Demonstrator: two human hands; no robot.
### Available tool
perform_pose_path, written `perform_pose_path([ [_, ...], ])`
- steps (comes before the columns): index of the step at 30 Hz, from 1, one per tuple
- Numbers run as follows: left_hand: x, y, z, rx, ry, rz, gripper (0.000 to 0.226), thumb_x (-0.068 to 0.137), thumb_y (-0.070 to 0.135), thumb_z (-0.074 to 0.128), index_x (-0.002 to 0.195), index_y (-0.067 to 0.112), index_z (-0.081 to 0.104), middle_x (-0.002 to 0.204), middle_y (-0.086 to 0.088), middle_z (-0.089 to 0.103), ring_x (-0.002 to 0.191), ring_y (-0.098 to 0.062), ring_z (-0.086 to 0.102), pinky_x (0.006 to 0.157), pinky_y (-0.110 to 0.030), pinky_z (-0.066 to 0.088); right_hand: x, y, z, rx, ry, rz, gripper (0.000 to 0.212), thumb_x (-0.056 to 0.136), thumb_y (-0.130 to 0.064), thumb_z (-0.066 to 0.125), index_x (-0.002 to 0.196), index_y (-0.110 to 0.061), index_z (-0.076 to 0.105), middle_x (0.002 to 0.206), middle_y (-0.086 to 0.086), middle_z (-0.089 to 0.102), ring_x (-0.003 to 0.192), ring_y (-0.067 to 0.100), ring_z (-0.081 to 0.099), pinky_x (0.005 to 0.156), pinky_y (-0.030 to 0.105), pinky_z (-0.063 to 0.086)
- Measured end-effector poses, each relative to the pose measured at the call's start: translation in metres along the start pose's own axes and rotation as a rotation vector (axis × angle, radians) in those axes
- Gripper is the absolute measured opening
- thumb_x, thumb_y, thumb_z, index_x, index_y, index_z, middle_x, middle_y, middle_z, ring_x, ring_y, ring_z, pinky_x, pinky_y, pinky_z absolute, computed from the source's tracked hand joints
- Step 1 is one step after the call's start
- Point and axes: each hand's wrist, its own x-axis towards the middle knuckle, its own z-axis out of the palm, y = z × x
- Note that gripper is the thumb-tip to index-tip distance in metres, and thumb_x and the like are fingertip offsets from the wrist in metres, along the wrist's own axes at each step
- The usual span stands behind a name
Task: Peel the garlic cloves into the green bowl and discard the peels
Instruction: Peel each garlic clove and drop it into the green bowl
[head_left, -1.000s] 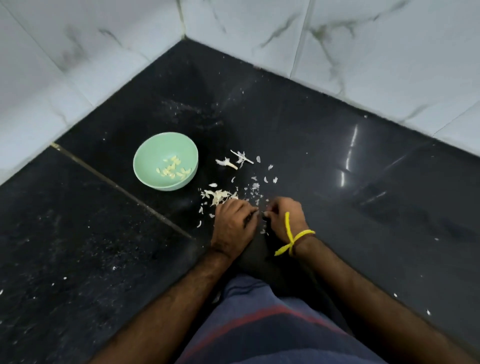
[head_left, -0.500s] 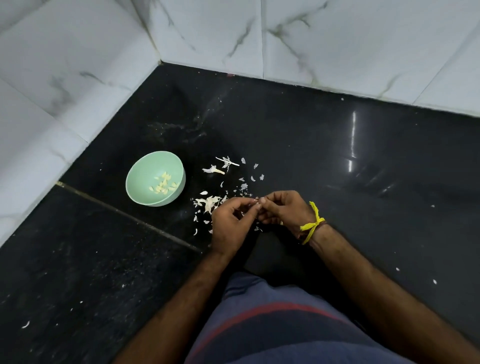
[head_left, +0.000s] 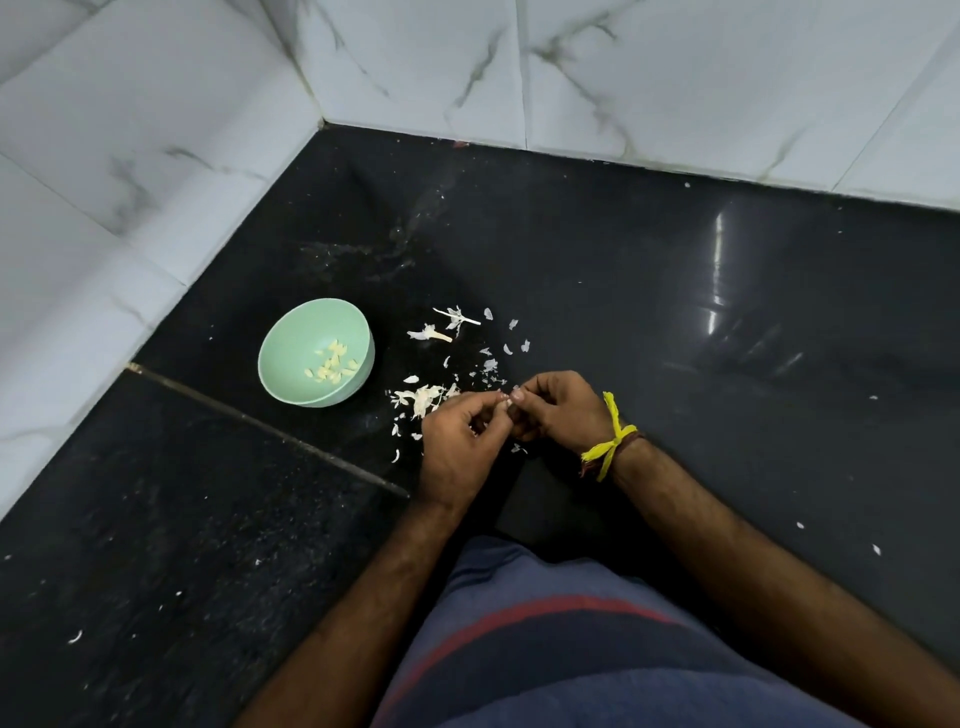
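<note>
I am looking down at my own two hands, brought together just above a black polished floor in a corner of white marble tiles. My left hand and right hand meet at the fingertips, both curled and pinching one small thing between them — a garlic clove, I judge, though my fingers hide nearly all of it. I hold it in both hands so one can steady it while the other's nails pick at the skin.

The green bowl sits on the floor to my left, near my hands but apart from them, close enough to drop a clove in with a short reach. A small heap of peeled cloves lies in its bottom. Papery white peels are scattered on the floor between the bowl and my hands and just beyond them — left where they fall, so discarding them is not yet done. A yellow thread is tied round my right wrist.
</note>
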Motion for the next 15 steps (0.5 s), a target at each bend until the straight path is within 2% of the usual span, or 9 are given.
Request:
perform_pose_path([
  [3, 0.0, 0.0, -0.002, 0.005, 0.013, -0.006, 0.029, 0.083, 0.032, 0.064, 0.093, 0.011, 0.08, 0.082, 0.001, 0.074, 0.073, -0.012, 0.067, 0.069, -0.029, 0.055, 0.001, -0.002, 0.002, 0.008, -0.022, 0.014, 0.022, 0.1, -0.01, 0.053, 0.092, 0.006, 0.064, 0.071, 0.012, 0.067, 0.057, 0.012, 0.067, 0.059, 0.024, 0.058],
  [7, 0.0, 0.001, -0.002, -0.05, 0.023, -0.084, 0.012, 0.084, 0.016, 0.069, 0.089, 0.014, 0.08, 0.078, 0.004, 0.073, 0.071, -0.008, 0.066, 0.068, -0.027, 0.055, 0.002, -0.001, 0.004, 0.16, -0.076, 0.091, 0.023, 0.101, -0.011, 0.052, 0.091, 0.005, 0.065, 0.073, 0.015, 0.067, 0.062, 0.019, 0.066, 0.059, 0.025, 0.057],
  [10, 0.001, 0.008, 0.0, -0.158, 0.013, -0.227, 0.021, 0.088, 0.002, 0.069, 0.081, 0.021, 0.076, 0.073, 0.005, 0.074, 0.068, -0.004, 0.066, 0.066, -0.022, 0.055, 0.002, -0.002, 0.002, 0.291, -0.115, 0.153, 0.022, 0.099, -0.014, 0.055, 0.088, 0.001, 0.066, 0.074, 0.015, 0.068, 0.065, 0.021, 0.067, 0.059, 0.027, 0.057],
  [12, 0.004, 0.009, 0.0, -0.173, 0.033, -0.287, 0.016, 0.087, 0.002, 0.069, 0.079, 0.015, 0.075, 0.07, 0.0, 0.073, 0.064, -0.005, 0.063, 0.062, -0.02, 0.053, 0.004, -0.005, 0.003, 0.243, -0.042, 0.116, 0.018, 0.096, -0.014, 0.06, 0.087, 0.0, 0.066, 0.072, 0.014, 0.068, 0.064, 0.021, 0.067, 0.057, 0.027, 0.056],
  [15, 0.008, 0.011, 0.002, -0.206, 0.07, -0.373, 0.012, 0.087, 0.007, 0.07, 0.076, 0.006, 0.071, 0.067, -0.009, 0.069, 0.059, -0.009, 0.056, 0.058, -0.025, 0.049, 0.006, -0.003, 0.011, 0.066, 0.212, -0.076, 0.01, 0.089, -0.01, 0.07, 0.081, -0.006, 0.066, 0.068, 0.008, 0.069, 0.059, 0.017, 0.066, 0.057, 0.031, 0.057],
])
